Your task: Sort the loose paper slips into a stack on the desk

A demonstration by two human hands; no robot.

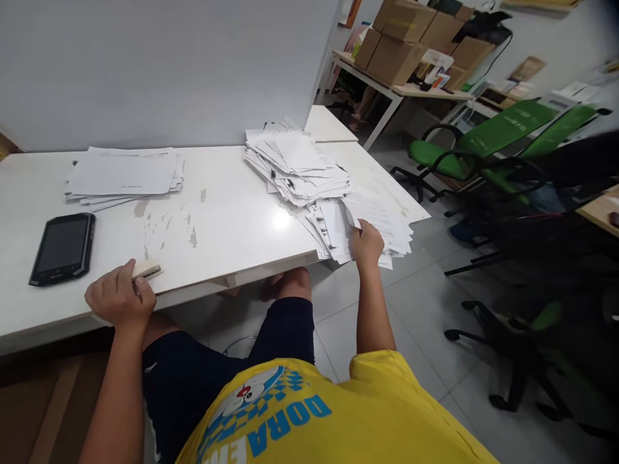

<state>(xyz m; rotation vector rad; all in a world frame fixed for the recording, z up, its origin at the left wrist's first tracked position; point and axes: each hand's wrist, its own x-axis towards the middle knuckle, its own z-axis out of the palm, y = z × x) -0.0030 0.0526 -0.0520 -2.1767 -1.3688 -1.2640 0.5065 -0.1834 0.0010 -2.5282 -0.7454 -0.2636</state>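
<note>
At the table's front edge on the left, my left hand (122, 295) is closed round a small cream stapler (149, 268), most of which the fingers cover. My right hand (367, 243) pinches the curled edge of a paper sheet (354, 214) at the right-hand pile. That pile of loose papers (387, 222) is fanned out and hangs over the table's corner. Just behind it lies a taller, untidy paper stack (294, 161). A neater stack of papers (126, 171) rests beyond my left hand.
A black handheld device (64, 249) lies on the white table (232, 212), left of the stapler. A pale partition (159, 71) rises along the back. Green chairs (488, 142) stand to the right, and cardboard boxes (396, 55) are piled on a farther table.
</note>
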